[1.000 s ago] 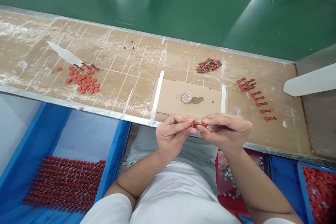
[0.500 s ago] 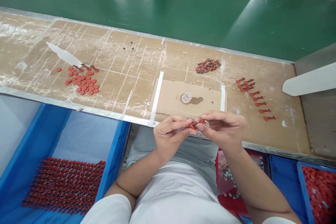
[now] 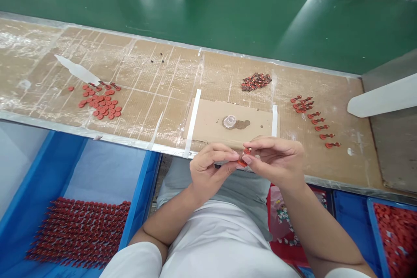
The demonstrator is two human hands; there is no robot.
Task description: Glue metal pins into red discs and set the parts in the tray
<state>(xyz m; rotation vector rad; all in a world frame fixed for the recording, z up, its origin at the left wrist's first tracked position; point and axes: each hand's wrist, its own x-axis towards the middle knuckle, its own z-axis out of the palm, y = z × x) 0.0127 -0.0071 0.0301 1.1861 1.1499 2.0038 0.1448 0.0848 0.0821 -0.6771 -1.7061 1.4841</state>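
Note:
My left hand point(image 3: 208, 169) and my right hand point(image 3: 276, 160) meet at the near edge of the workbench point(image 3: 156, 91). Both pinch one small red part with a metal pin point(image 3: 244, 157) between thumb and fingertips. Just beyond the hands lies a cardboard pad point(image 3: 211, 121) taped to the bench, with a small clear cap point(image 3: 230, 121) on it. A heap of red discs point(image 3: 100, 103) lies far to the left. A pile of pinned red parts point(image 3: 256, 81) sits behind the pad, and a row of finished red parts point(image 3: 314, 119) runs to the right.
A green conveyor belt point(image 3: 228, 13) runs behind the bench. Below left, a blue bin point(image 3: 65, 169) holds rows of red parts point(image 3: 81, 232). Another blue bin point(image 3: 395, 239) with red discs is at lower right. A white flat blade point(image 3: 381, 97) juts in from the right.
Both hands have risen slightly and the red part has turned between the fingertips, now tilted more upright. The view has shifted a little.

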